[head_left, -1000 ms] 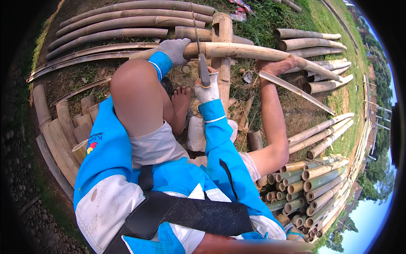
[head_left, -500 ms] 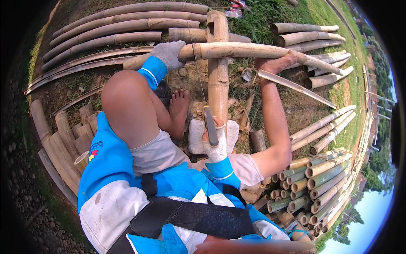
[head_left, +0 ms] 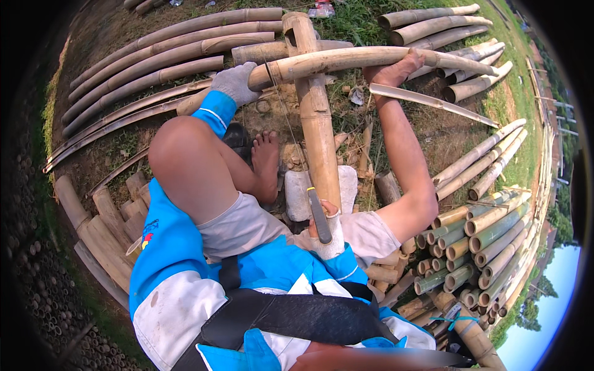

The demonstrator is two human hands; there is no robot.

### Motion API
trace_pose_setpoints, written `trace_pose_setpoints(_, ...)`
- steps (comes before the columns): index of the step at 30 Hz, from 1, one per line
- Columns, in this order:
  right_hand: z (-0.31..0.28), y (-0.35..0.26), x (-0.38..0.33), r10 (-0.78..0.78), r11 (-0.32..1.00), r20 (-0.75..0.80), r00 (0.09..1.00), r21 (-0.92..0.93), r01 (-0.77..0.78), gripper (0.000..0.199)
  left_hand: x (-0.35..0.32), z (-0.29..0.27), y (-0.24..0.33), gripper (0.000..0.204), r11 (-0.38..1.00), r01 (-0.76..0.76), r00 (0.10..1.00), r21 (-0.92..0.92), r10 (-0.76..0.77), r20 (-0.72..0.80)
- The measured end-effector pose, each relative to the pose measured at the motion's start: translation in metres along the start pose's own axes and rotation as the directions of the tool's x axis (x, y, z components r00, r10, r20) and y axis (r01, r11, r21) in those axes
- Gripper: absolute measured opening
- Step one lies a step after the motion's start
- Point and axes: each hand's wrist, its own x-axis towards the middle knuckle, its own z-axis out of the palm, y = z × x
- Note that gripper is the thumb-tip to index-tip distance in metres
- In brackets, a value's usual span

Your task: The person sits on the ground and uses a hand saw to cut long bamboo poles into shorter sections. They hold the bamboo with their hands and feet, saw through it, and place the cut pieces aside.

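A long bamboo pole (head_left: 346,60) lies across an upright-looking bamboo post (head_left: 314,117). My left hand (head_left: 235,85), in a grey glove, is wrapped round the pole left of the post. In a fingerless white glove, my right hand (head_left: 328,234) grips the dark handle of a handsaw (head_left: 318,213) low in front of my body. The thin saw blade runs up and away, its far end at the pole just right of my left hand. My bare right foot (head_left: 396,71) presses against the pole right of the post.
A pale stone block (head_left: 297,196) sits at the post's near end. Bamboo poles (head_left: 185,49) lie at the far left, with stacked cut bamboo (head_left: 489,238) at right. Short bamboo pieces (head_left: 105,244) stand by my left side. A split strip (head_left: 433,105) lies beside my right leg.
My right hand has drawn the saw back toward my body, so less blade reaches beyond the pole. My left hand keeps its hold. The whole view has shifted slightly.
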Motion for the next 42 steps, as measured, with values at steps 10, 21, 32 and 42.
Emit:
trace_pose_setpoints(10, 0.087, 0.013, 0.218, -0.05, 0.998, -0.013, 0.999, 0.043, 0.051, 0.068, -0.006, -0.011, 0.011, 0.063, 0.998, 0.028, 1.0, -0.049, -0.028, 0.012)
trace_pose_setpoints(21, 0.002, -0.006, 0.036, -0.072, 0.995, 0.003, 0.997, 0.073, 0.071, 0.061, -0.001, -0.008, 0.009, 0.067, 0.999, 0.013, 1.0, -0.032, -0.013, 0.008)
trace_pose_setpoints(32, 0.075, 0.023, 0.176, -0.138, 0.99, -0.049, 0.989, 0.001, 0.138, 0.076, -0.005, -0.013, 0.015, 0.062, 0.998, 0.051, 0.998, -0.037, -0.05, 0.028)
trace_pose_setpoints(42, 0.024, 0.012, 0.059, -0.107, 0.991, -0.057, 0.993, 0.075, 0.112, 0.06, -0.002, -0.006, 0.004, 0.068, 0.998, 0.007, 1.0, -0.056, -0.007, 0.006)
